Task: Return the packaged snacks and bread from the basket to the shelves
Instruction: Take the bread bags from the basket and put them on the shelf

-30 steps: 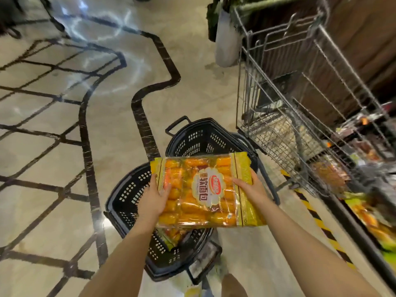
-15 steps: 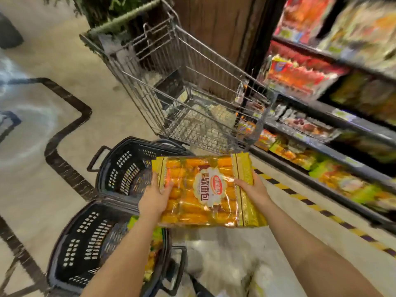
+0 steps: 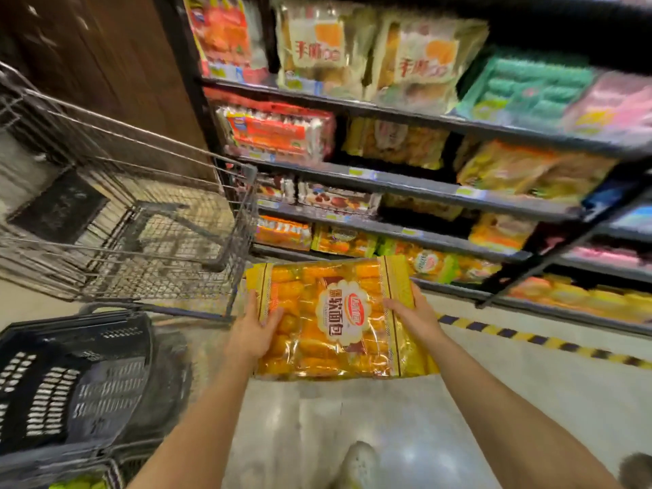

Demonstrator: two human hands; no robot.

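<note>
— Yellow film, that bread pack [image 3: 335,319], held flat and label up between both hands. Why flat like that?

— My guess is it's soft inside, so spreading the load at both short edges keeps it from buckling. It's out in front of the person, clear of the basket [image 3: 74,375] at 8 o'clock and short of the shelves [image 3: 405,185] at 12.

— How are the grips set?

— The left hand [image 3: 252,333] cups the left edge, thumb lying over the top film, fingers tucked beneath. The right hand [image 3: 414,314] mirrors it on the right edge. Neither grip is spread wide; both are pressed onto the pack, pinching only its borders.

— Where would it go?

— Similar yellow packs [image 3: 441,264] sit on a low shelf at 1 o'clock; that looks the likely slot. The cart [image 3: 141,213] at 10 o'clock stands beside the shelf end, so the approach has to stay to its right.
</note>
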